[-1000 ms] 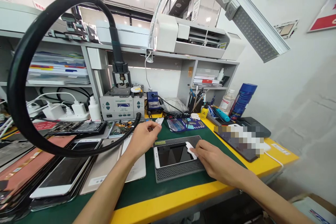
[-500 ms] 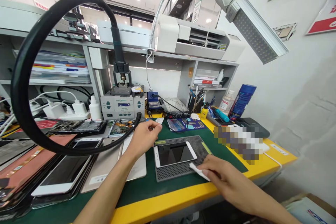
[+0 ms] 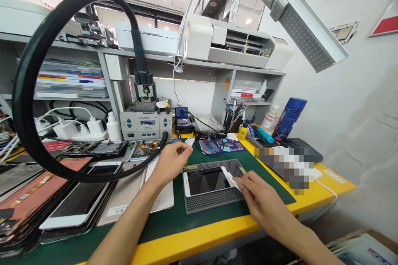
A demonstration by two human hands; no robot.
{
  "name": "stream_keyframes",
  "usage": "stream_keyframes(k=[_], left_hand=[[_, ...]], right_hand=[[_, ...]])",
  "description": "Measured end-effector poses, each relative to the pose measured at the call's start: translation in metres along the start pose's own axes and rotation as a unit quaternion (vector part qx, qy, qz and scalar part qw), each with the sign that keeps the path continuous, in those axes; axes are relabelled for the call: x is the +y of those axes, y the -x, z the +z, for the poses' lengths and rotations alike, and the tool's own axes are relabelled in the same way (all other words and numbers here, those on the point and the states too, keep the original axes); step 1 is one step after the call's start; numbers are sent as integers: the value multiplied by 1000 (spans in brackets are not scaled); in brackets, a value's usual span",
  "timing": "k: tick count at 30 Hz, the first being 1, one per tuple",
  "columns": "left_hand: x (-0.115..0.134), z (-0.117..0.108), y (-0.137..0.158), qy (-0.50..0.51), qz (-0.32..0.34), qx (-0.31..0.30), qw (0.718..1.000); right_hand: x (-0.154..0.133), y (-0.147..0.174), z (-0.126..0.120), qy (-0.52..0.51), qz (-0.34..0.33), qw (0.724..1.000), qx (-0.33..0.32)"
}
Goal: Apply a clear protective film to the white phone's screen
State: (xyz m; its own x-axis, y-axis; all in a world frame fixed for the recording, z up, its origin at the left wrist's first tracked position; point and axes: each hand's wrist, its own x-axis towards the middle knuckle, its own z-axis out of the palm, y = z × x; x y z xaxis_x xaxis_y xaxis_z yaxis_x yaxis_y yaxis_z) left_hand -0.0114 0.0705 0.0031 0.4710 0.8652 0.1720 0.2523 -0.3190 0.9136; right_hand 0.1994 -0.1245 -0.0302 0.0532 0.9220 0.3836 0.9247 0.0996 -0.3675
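Note:
A white smartphone (image 3: 205, 182) with a dark screen lies face up on a grey perforated mat (image 3: 214, 203). My right hand (image 3: 264, 194) pinches a folded white wipe (image 3: 232, 180), which meets the phone's right end. To the left of the mat, my left hand (image 3: 174, 159) is held closed, thumb and fingers drawn together. Whatever it may hold is hidden from view. Under my left wrist lies a pale tablet-like panel (image 3: 163, 198).
Stacked phones and panels (image 3: 74, 203) fill the left side. A black hose (image 3: 23, 91) loops above them from the hot-air station (image 3: 146, 126). Behind the mat sit a soldering iron stand (image 3: 183, 121) and a tool holder (image 3: 233, 122). A lamp (image 3: 311, 29) hangs at upper right.
My right hand has moved up and slightly right, bringing the wipe from the mat's front edge onto the phone's right end. My left hand stays where it was.

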Motion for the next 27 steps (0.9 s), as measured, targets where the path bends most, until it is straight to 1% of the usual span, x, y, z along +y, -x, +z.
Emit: stream_keyframes(k=[2, 4, 10, 16, 18, 21, 27], left_hand=[[1, 0, 0, -2, 1, 1, 1000], [2, 0, 1, -3, 3, 1, 1000], [1, 1, -1, 6, 13, -2, 1000], [-1, 1, -1, 9, 27, 5, 1000], [-1, 1, -1, 8, 31, 7, 999], [-2, 1, -1, 6, 32, 8, 999], [-2, 1, -1, -4, 19, 10, 1000]], right_hand=[[-2, 1, 9, 60, -44, 997, 7], [-2, 3, 16, 111, -63, 992, 7], [-12, 1, 26, 198, -62, 978, -6], [-30, -8, 41, 276, -79, 958, 7], [-37, -10, 48, 284, -84, 955, 10], [-50, -13, 59, 270, -91, 958, 11], [-88, -24, 80, 231, -106, 967, 5]])
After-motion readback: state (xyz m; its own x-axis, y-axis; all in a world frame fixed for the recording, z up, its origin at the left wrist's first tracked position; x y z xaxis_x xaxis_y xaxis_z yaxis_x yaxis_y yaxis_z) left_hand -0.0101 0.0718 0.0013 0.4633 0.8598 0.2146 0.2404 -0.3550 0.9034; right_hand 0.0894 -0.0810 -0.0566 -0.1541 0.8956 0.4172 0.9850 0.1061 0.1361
